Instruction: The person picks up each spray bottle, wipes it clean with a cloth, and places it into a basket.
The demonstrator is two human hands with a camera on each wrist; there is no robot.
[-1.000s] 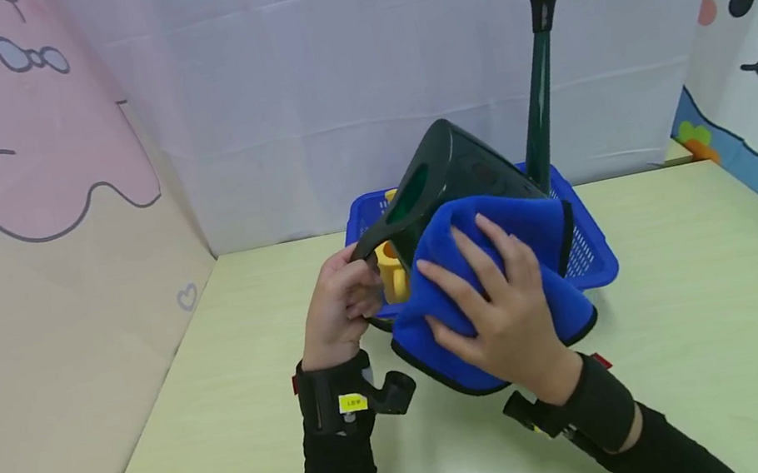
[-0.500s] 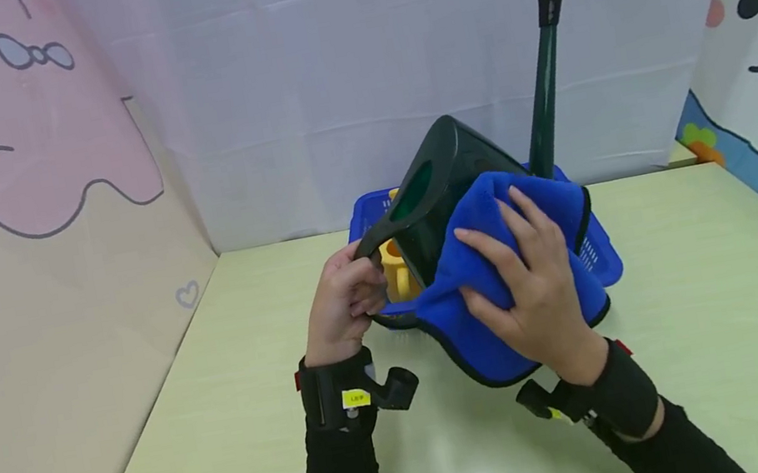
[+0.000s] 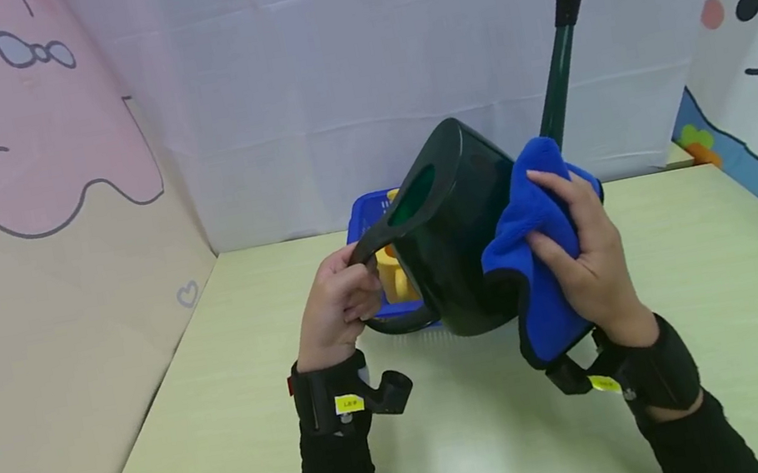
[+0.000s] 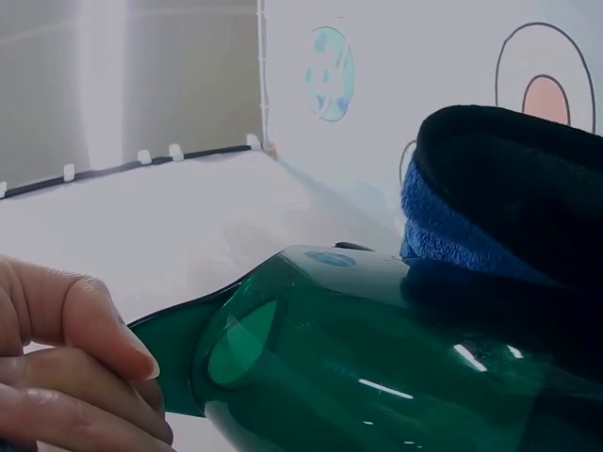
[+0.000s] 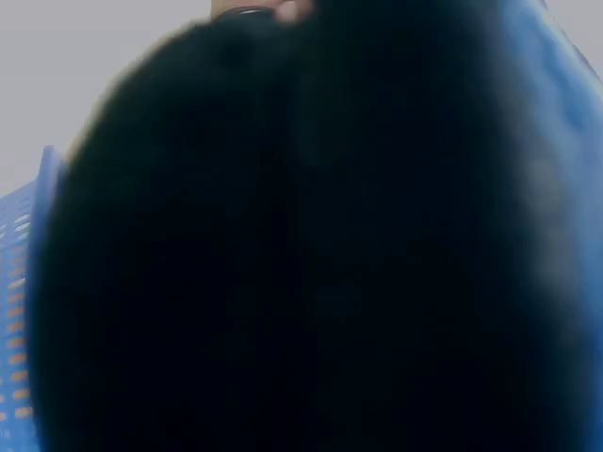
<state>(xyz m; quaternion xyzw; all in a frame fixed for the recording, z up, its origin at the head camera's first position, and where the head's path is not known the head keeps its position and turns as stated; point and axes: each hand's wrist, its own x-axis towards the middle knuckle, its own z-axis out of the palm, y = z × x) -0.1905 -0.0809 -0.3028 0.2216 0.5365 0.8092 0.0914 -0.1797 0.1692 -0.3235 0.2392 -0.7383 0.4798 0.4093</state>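
Note:
A dark green watering can (image 3: 453, 249) is tilted over the table, its long spout and black rose pointing up to the right. My left hand (image 3: 337, 307) grips its handle with curled fingers; in the left wrist view that hand (image 4: 71, 363) sits beside the shiny green can (image 4: 349, 348). My right hand (image 3: 588, 259) holds a blue black-edged cloth (image 3: 536, 243) against the can's right side, near the spout's base, thumb and fingers bent round the fabric. A dark shape fills most of the right wrist view, with blurred blue cloth (image 5: 570, 179) along its right.
Behind the can stands a blue plastic basket (image 3: 362, 218), mostly covered by it, with a yellow cup-like thing (image 3: 398, 284) inside. The pale green tabletop (image 3: 237, 464) meets a white cloth backdrop (image 3: 323, 94) and printed side panels.
My right hand has slid the blue cloth rightward across the can toward the spout, uncovering the can's front. The fabric is more bunched. My left hand stays on the handle.

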